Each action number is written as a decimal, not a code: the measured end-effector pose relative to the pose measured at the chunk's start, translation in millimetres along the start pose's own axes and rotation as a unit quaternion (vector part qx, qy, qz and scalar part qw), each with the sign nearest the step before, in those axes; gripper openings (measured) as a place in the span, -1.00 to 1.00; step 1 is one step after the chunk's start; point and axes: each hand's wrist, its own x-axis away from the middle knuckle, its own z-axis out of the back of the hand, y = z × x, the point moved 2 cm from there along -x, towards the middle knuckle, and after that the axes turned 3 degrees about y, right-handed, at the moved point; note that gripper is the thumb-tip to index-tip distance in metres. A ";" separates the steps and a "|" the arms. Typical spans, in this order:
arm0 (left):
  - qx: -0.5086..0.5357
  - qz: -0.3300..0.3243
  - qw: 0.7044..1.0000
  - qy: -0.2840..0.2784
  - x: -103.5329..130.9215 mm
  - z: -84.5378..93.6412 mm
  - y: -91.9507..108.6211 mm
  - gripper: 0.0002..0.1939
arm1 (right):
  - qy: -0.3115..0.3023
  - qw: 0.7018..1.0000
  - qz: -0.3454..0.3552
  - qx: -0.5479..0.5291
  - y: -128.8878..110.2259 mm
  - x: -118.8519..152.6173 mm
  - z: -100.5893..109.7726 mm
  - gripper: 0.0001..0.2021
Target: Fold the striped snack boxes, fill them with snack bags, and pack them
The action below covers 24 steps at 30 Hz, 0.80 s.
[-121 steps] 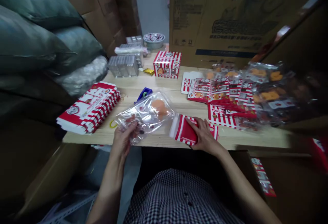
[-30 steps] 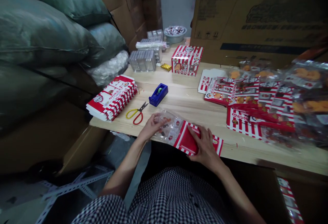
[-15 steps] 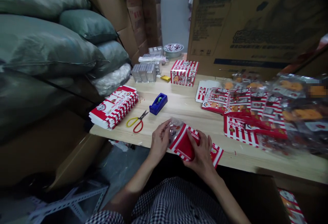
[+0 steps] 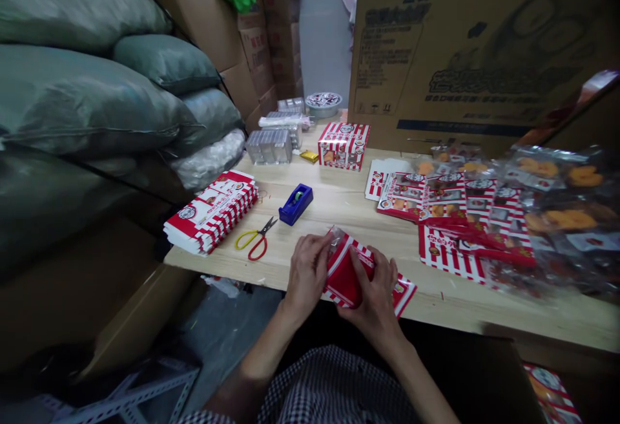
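Note:
At the table's near edge, my right hand (image 4: 375, 285) grips a red-and-white striped carton (image 4: 343, 280), its thumb lying along the red panel. My left hand (image 4: 309, 269) is at the carton's left end, fingers pinched on a clear plastic packet (image 4: 335, 234). Only a small crinkled part of that packet shows; the rest is hidden by the carton and my fingers. Another striped flap or carton (image 4: 403, 295) sticks out beyond my right hand; whether it is joined to the held carton I cannot tell. Scissors (image 4: 256, 238) and a blue tape dispenser (image 4: 296, 204) lie ahead to the left.
Flat striped cartons (image 4: 210, 211) are stacked at the table's left edge. A formed striped box (image 4: 343, 146) stands behind the dispenser, near clear plastic cases (image 4: 269, 146). Filled packets (image 4: 564, 220) heap on the right. A large cardboard box (image 4: 465, 55) rises behind; sacks (image 4: 82, 97) pile left.
The clear packet, widely visible earlier, is now mostly out of sight at the carton's left end. My left hand has closed in against the carton. The view has tilted slightly.

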 end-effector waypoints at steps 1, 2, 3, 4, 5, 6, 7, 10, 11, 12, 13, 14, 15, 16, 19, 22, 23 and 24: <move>-0.024 -0.012 1.000 -0.016 -1.0 -2.1 2.0 -0.66 | 0.011 1.000 -0.004 -0.005 -0.4 -1.1 -0.3 0.17; -0.047 -0.024 0.998 -0.038 -3.0 -3.4 3.6 -0.66 | 0.022 1.000 -0.011 -0.012 -0.5 -1.9 -1.2 0.17; -0.064 -0.035 0.995 -0.066 -5.9 -3.9 4.7 -0.65 | 0.035 0.999 -0.023 -0.021 -0.1 -2.6 -2.8 0.17; -0.072 -0.045 0.992 -0.097 -9.6 -3.6 5.6 -0.65 | 0.048 0.998 -0.038 -0.031 0.4 -3.2 -5.0 0.18; -0.071 -0.059 0.987 -0.131 -13.5 -2.6 6.7 -0.64 | 0.059 0.996 -0.054 -0.041 1.1 -3.9 -7.7 0.18; -0.063 -0.073 0.983 -0.155 -17.3 -0.8 8.2 -0.64 | 0.068 0.994 -0.070 -0.051 1.7 -4.7 -10.6 0.19; -0.046 -0.085 0.981 -0.166 -20.6 1.5 10.2 -0.64 | 0.079 0.991 -0.087 -0.063 2.2 -5.8 -13.4 0.21; 0.060 -0.079 0.989 -0.108 -22.9 5.8 16.5 -0.47 | 0.142 0.975 -0.133 -0.106 2.7 -9.7 -17.6 0.28; 0.115 -0.054 0.988 -0.085 -20.5 3.9 17.4 -0.34 | 0.173 0.967 -0.146 -0.120 2.6 -10.3 -17.1 0.31; 0.180 -0.019 0.980 -0.077 -17.0 -0.5 17.2 -0.25 | 0.202 0.958 -0.157 -0.131 2.4 -10.0 -15.8 0.33; 0.250 0.020 0.964 -0.088 -13.0 -7.2 16.1 -0.23 | 0.221 0.951 -0.165 -0.138 2.3 -8.9 -13.8 0.35; 0.317 0.058 0.940 -0.112 -9.2 -15.2 14.5 -0.27 | 0.225 0.948 -0.172 -0.144 2.6 -6.9 -11.2 0.35; 0.372 0.088 0.913 -0.140 -6.4 -23.1 12.6 -0.35 | 0.219 0.946 -0.180 -0.155 3.7 -4.4 -7.8 0.35; 0.411 0.106 0.890 -0.165 -5.0 -29.7 10.6 -0.43 | 0.208 0.943 -0.191 -0.175 5.9 -1.8 -3.3 0.35; 0.434 0.096 0.870 -0.216 -8.8 -37.6 5.3 -0.54 | 0.190 0.913 -0.227 -0.283 18.7 2.4 16.1 0.11; 0.414 0.071 0.868 -0.265 -13.8 -34.8 5.6 -0.51 | 0.207 0.859 -0.265 -0.387 34.2 -4.1 35.5 -0.39; 0.421 0.069 0.861 -0.276 -14.0 -33.9 7.1 -0.47 | 0.212 0.840 -0.282 -0.412 37.8 -7.7 39.6 -0.49; 0.436 0.070 0.851 -0.282 -13.5 -33.4 9.0 -0.43 | 0.217 0.822 -0.297 -0.434 40.2 -11.1 42.2 -0.55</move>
